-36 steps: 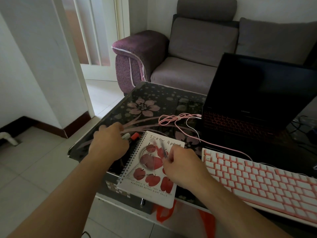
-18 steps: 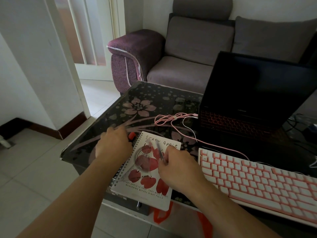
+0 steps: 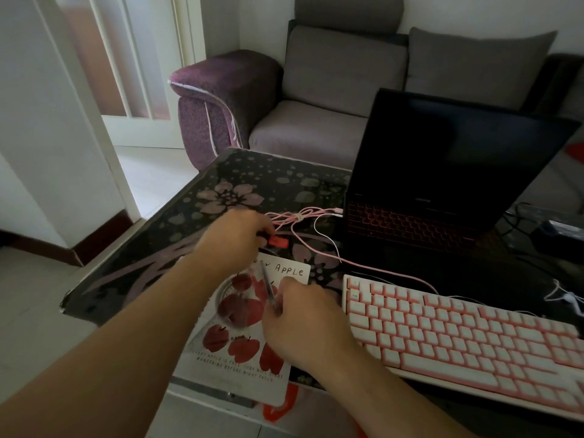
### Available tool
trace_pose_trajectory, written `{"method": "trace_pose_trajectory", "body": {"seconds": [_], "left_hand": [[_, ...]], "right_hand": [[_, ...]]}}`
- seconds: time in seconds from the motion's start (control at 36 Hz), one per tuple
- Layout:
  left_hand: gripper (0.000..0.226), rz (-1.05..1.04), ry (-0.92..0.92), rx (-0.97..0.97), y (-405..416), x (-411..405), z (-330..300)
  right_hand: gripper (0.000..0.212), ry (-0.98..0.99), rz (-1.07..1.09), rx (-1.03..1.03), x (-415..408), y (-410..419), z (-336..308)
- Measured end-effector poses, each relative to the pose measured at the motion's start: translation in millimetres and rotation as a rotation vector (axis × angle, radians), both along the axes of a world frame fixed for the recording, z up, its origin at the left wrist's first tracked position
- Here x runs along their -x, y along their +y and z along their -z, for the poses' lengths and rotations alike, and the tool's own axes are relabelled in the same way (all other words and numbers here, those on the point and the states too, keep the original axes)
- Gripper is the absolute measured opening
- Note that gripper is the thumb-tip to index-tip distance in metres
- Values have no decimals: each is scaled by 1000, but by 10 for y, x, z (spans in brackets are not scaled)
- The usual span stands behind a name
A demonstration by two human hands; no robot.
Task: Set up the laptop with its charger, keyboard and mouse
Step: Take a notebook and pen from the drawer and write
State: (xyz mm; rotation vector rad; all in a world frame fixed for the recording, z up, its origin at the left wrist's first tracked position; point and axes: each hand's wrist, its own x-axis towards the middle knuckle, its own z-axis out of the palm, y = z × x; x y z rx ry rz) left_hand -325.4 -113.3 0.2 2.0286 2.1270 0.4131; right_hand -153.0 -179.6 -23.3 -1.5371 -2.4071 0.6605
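The open black laptop point(image 3: 442, 159) stands at the back right of the table, its screen dark and its keys glowing red. In front of it lies the pink-and-white keyboard point(image 3: 474, 343), whose pink cable point(image 3: 300, 218) runs in a bundle to the laptop's left side. My left hand point(image 3: 234, 238) is closed around a red-capped marker point(image 3: 278, 241) just beyond the top of a spiral notebook point(image 3: 240, 336) printed with red apples. My right hand point(image 3: 303, 320) rests on the notebook, holding a thin pen point(image 3: 268, 289). No mouse is in view.
The table point(image 3: 221, 191) is dark glass with a flower pattern, and its left edge is close to my left arm. Black cables point(image 3: 537, 222) and a white cable point(image 3: 565, 295) lie at the right. A grey and purple sofa point(image 3: 331, 90) stands behind the table. An orange bag point(image 3: 284, 406) hangs under the front edge.
My left hand has moved right and forward, from the notebook's left side to its top edge near the pink cable. My right hand has stayed on the notebook with the pen.
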Motion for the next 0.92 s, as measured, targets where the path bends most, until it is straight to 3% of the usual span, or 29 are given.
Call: {"method": "trace_pose_trajectory", "body": {"seconds": [0.17, 0.31, 0.42, 0.5, 0.56, 0.72, 0.83, 0.92], "left_hand": [[45, -12, -31, -54, 43, -4, 168], [31, -108, -93, -155, -183, 137, 41], [12, -168, -76, 113, -389, 189, -153], [21, -139, -34, 373, -664, 72, -296], [22, -146, 6, 447, -824, -29, -296], [67, -294, 20, 362, -961, -196, -36], [66, -305, -9, 311, -948, -158, -17], [84, -350, -74, 384, -922, -171, -87]], "right_hand": [[24, -10, -10, -14, 9, 6, 21], [29, 13, 27, 2, 7, 13, 29], [21, 51, 48, 15, 26, 9, 7], [22, 15, 27, -9, 23, -50, -3], [22, 18, 27, -13, 17, -84, -2], [22, 77, 49, 31, -3, -158, -44], [17, 96, 45, 65, -20, -178, -60], [16, 83, 34, 91, -15, -163, -54]]}}
